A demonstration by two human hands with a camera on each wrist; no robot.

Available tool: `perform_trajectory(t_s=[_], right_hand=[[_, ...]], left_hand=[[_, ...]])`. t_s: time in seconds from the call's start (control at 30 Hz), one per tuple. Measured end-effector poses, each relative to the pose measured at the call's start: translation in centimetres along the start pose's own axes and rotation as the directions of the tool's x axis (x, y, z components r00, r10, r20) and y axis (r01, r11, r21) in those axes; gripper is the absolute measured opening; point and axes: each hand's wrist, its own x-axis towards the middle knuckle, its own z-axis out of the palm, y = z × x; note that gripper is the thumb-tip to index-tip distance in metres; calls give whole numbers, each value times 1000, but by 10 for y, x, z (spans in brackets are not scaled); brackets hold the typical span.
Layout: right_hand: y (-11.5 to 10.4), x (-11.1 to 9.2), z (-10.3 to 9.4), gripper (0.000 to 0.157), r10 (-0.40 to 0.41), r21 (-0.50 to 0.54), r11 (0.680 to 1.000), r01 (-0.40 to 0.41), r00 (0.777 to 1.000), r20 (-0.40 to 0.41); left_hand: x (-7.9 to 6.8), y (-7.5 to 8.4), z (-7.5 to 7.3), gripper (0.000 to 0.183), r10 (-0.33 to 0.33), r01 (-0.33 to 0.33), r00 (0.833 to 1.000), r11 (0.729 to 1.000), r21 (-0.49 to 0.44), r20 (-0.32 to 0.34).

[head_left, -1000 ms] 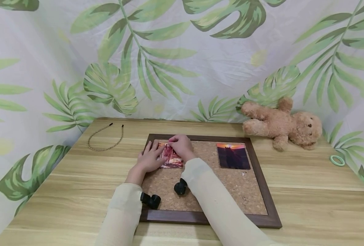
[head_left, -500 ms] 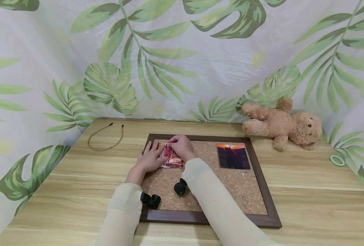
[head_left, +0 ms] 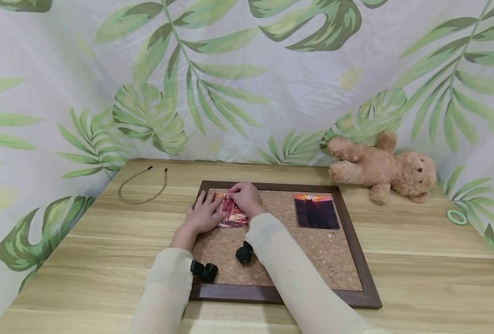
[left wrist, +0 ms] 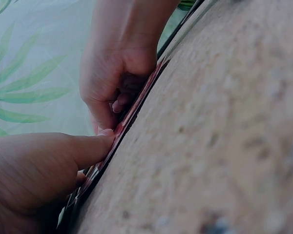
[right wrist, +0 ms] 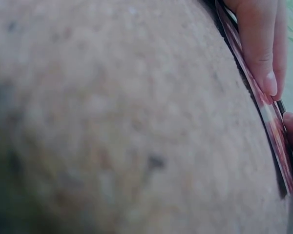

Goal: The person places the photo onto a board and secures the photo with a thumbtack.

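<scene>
In the head view, a glossy red-and-orange photo (head_left: 235, 218) lies on the upper left of a cork board (head_left: 305, 260) with a dark brown frame. My left hand (head_left: 202, 215) rests on its left part, fingers spread. At the photo's upper edge my right hand (head_left: 247, 197) pinches something small with thumb and forefinger; the fingertips hide what it is. The left wrist view has the right hand (left wrist: 117, 73) bent over the photo (left wrist: 129, 117), close to the left thumb (left wrist: 95, 148). In the right wrist view, pinched fingertips (right wrist: 268, 85) meet at the photo's face (right wrist: 271, 124).
A dark sunset photo (head_left: 316, 212) lies at the board's upper right. A plush bear (head_left: 382, 167) lies behind it, and a green ring (head_left: 456, 217) sits far right. A chain (head_left: 140, 200) with black ends lies at the back left. Black wrist cameras (head_left: 244, 254) hang over the board.
Both hands stay in place on the photo. The head view has shifted very slightly; nothing else visibly differs.
</scene>
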Motion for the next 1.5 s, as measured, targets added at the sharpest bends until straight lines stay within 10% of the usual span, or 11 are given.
perform_trajectory(t_s=[1.5], right_hand=[[-3,-3,-4,9,-37,-22,999,37,999,3]], left_hand=[[1,0,1,56,5,-5,1000,1000,7,-12]])
